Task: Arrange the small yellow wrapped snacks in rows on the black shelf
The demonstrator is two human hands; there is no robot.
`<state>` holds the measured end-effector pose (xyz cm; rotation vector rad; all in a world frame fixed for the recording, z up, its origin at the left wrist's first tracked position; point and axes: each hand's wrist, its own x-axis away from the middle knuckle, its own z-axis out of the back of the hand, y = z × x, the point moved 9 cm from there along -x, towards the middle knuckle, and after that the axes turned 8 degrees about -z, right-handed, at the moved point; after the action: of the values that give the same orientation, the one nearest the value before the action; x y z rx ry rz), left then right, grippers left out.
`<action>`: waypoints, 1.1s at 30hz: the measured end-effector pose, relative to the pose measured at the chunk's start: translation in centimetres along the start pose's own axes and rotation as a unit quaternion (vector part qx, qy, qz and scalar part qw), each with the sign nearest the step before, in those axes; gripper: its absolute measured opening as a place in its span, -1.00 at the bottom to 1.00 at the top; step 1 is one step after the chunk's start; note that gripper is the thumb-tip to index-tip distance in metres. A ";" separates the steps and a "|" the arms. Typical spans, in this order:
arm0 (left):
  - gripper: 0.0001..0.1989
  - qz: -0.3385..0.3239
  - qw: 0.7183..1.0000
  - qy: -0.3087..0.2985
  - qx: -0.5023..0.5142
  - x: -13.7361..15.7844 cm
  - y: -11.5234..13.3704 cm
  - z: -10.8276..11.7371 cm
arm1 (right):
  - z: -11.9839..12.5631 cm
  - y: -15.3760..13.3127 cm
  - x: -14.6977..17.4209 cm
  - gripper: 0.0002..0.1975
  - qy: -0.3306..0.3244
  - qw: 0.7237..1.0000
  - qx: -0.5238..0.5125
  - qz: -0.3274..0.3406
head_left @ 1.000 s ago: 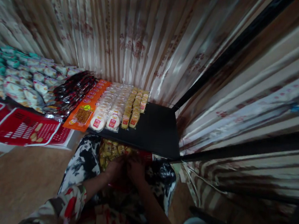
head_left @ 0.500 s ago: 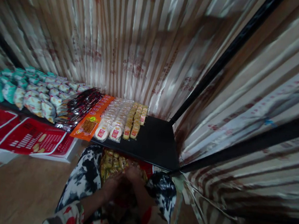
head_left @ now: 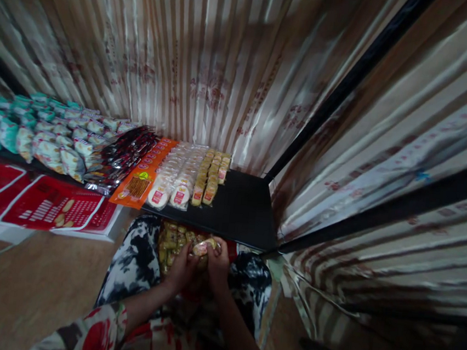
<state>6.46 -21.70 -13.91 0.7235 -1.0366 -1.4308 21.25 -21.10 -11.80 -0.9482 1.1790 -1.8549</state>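
Gripped at Both Ends

The left hand (head_left: 181, 266) and right hand (head_left: 217, 260) are pinching opposite ends of one wrapped snack (head_left: 204, 247), seemingly steadying it between the fingertips. Beside and below the grip, gold-wrapped packets (head_left: 170, 241) are lying between the patterned trouser legs (head_left: 133, 259), presumably for easy reach. Beyond the grip, yellow biscuit packs (head_left: 205, 180) and white round crackers (head_left: 180, 193) are lining the black shelf (head_left: 243, 203), apparently ordered by kind. Farther off, a striped curtain (head_left: 212, 57) is hanging.
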 end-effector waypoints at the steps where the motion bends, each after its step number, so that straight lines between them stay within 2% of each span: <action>1: -0.51 0.005 1.000 0.011 0.023 -0.2 0.5 0.0 | 0.2 0.1 0.0 -0.60 -0.001 1.000 -0.026 -0.013; 4: -0.54 0.002 0.998 0.040 0.039 -0.8 2.2 0.5 | 0.8 0.2 0.0 -0.54 -0.007 0.998 -0.050 -0.035; 7: -0.53 -0.061 0.996 0.061 0.003 -1.6 4.9 1.8 | 1.2 -0.5 -0.1 -0.59 -0.037 0.999 -0.018 -0.026; 10: -0.51 -0.125 0.990 0.045 -0.037 -2.4 7.4 2.5 | 2.3 -2.7 -0.3 -0.69 -0.037 0.993 0.099 0.054; 13: -0.50 -0.189 0.979 0.008 -0.072 -3.3 9.7 2.5 | 3.2 -5.8 -0.3 -0.71 -0.024 0.960 0.218 0.175; 15: -0.50 -0.246 0.964 -0.007 -0.096 -4.0 11.4 2.3 | 3.2 -7.3 -0.5 -0.65 -0.046 0.943 0.242 0.222; 17: -0.51 -0.291 0.950 -0.017 -0.116 -4.7 13.0 2.2 | 3.1 -8.1 -1.0 -0.63 -0.072 0.940 0.236 0.235; 20: -0.56 -0.322 0.939 -0.010 -0.121 -5.8 15.1 2.1 | 3.5 -8.6 -2.8 -0.67 -0.078 0.956 0.199 0.202; 23: -0.57 -0.317 0.940 0.043 -0.118 -6.6 16.7 2.3 | 4.3 -8.3 -5.5 -0.64 -0.041 0.977 0.152 0.143; 25: -0.56 -0.307 0.942 0.065 -0.119 -6.8 17.3 1.7 | 4.7 -8.1 -7.5 -0.61 -0.008 0.986 0.123 0.110; 28: -0.55 -0.279 0.955 0.042 -0.089 -7.7 17.2 -0.6 | 4.6 -7.9 -10.6 -0.60 0.017 0.994 0.078 0.074; 33: -0.51 -0.120 0.992 0.009 0.024 -12.0 14.1 -3.9 | 2.5 -8.3 -15.1 -0.65 0.011 0.995 0.081 0.057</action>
<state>17.71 -9.79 -4.47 0.9201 -0.9977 -1.6054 28.85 -6.41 -6.31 -0.7563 1.0543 -1.8429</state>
